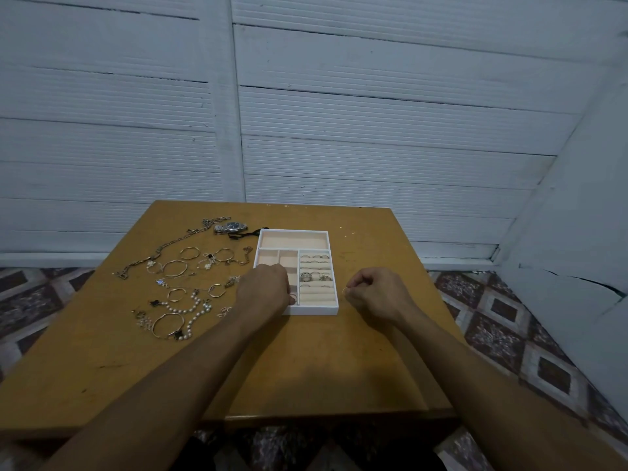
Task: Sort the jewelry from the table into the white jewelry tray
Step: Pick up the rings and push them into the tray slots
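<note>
The white jewelry tray [331, 310] sits mid-table, with several rings in the slots [316, 277] of its right section. My left hand [263, 288] covers the tray's near left compartments, fingers curled over a small ring [293, 297] at the fingertips. Just right of the tray, my right hand [375, 294] pinches a small gold ring [345, 291] above the table. Left of the tray lie loose pieces: hoop bangles [175, 267], a pearl strand [190, 307], a chain necklace [159, 251] and a wristwatch [232, 227].
The wooden table [306, 368] has open surface in front of and to the right of the tray. A white panelled wall [339, 113] rises behind it, and patterned floor tiles [492, 328] show on both sides.
</note>
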Demonstrator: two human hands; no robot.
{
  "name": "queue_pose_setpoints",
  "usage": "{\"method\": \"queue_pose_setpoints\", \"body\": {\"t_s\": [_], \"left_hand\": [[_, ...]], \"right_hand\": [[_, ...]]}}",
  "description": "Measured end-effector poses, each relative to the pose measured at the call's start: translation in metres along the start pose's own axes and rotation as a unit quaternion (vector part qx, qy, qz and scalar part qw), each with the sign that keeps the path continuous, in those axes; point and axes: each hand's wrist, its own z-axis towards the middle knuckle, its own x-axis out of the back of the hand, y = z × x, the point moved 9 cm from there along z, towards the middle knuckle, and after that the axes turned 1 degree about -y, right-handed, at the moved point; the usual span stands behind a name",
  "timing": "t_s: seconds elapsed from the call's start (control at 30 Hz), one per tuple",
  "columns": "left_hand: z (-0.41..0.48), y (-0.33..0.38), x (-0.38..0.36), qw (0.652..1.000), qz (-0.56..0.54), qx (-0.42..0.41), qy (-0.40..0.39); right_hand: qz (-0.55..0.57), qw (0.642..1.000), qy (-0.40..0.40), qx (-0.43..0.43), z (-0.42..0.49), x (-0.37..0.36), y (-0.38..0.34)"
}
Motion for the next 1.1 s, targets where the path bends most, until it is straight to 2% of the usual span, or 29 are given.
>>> {"method": "queue_pose_setpoints", "body": {"t_s": [0.47, 0.8, 0.93, 1.1], "left_hand": [[0.004, -0.001, -0.006, 0.997, -0.066, 0.021, -0.046], [0.000, 0.000, 0.018, 0.979, -0.175, -0.016, -0.101], [-0.002, 0.002, 0.034, 0.977, -0.201, -0.036, -0.063], [-0.006, 0.022, 0.037, 0.982, -0.166, -0.089, 0.024]], "right_hand": [[0.014, 1.000, 0.001, -0.005, -0.002, -0.002, -0.007], [-0.003, 1.000, 0.013, -0.001, 0.001, 0.002, -0.004], [-0.007, 1.000, 0.019, 0.007, 0.002, -0.002, -0.013], [0.003, 1.000, 0.022, 0.018, 0.004, -0.014, -0.023]]}}
